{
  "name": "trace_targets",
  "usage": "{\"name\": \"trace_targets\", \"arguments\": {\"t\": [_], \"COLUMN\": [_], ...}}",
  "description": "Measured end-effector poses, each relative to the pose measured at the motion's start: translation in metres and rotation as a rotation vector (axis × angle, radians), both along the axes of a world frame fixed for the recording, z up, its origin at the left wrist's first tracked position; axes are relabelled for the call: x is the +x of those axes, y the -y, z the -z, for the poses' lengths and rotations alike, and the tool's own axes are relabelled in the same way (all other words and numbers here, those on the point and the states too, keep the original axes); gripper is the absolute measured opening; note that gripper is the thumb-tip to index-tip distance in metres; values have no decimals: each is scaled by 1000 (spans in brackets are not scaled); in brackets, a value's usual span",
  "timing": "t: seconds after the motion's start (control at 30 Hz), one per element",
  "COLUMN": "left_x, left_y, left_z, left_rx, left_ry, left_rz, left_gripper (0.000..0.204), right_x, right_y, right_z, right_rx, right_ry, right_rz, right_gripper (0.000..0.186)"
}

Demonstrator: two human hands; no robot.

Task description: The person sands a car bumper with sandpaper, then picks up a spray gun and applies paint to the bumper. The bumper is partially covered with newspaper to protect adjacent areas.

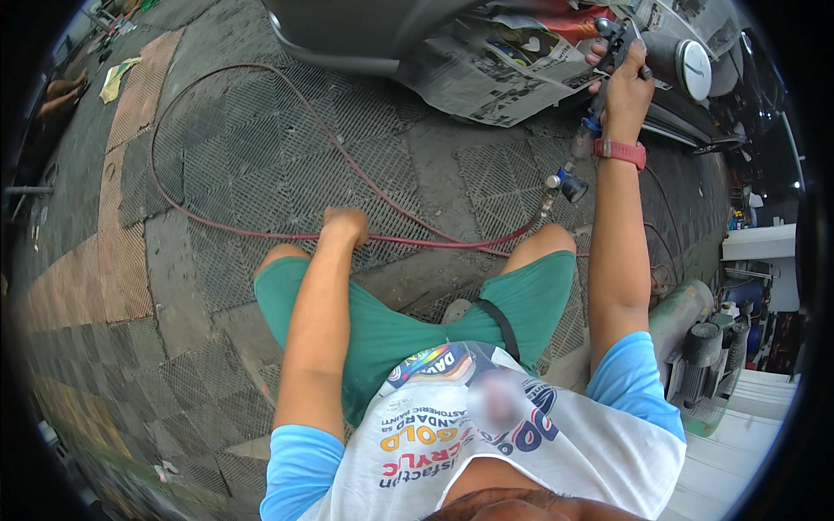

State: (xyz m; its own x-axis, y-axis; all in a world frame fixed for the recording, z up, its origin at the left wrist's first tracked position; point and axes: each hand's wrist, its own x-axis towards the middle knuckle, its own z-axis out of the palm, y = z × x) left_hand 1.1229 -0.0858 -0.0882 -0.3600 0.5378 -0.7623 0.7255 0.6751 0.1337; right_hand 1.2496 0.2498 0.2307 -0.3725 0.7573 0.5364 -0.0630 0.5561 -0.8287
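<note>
My right hand (627,87), with a red band on its wrist, is stretched out far to the right and closed round the grip of a paint spray gun (613,39). A dark cup with a white round end (695,71) sits on the gun's right side. Below the hand hang a clear filter and a blue fitting, with a gauge or regulator (571,187) on the hose line. My left hand (347,225) is closed in a fist over the red air hose (265,234), in front of my left knee. Its fingertips are hidden.
A grey car body (356,39) is at the top, masked with newspaper (512,87) close to the spray gun. Hose loops lie across the grated floor mats (261,113). A compressor with a motor (702,347) stands at the right. Another person's limbs (62,97) show at far left.
</note>
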Motion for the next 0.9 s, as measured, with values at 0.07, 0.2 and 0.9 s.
{"name": "trace_targets", "arguments": {"t": [0.07,0.2,0.9], "left_x": [4,16,27], "left_y": [0,-10,82], "left_z": [-1,-12,-62], "left_rx": [65,167,165], "left_ry": [2,35,-487], "left_rz": [-16,-4,-347], "left_gripper": [37,39,52], "right_x": [-3,-14,-94], "right_y": [0,6,141], "right_z": [18,73,332], "right_rx": [80,296,-168], "right_ry": [38,69,336], "right_rz": [38,-14,11], "right_gripper": [59,49,56]}}
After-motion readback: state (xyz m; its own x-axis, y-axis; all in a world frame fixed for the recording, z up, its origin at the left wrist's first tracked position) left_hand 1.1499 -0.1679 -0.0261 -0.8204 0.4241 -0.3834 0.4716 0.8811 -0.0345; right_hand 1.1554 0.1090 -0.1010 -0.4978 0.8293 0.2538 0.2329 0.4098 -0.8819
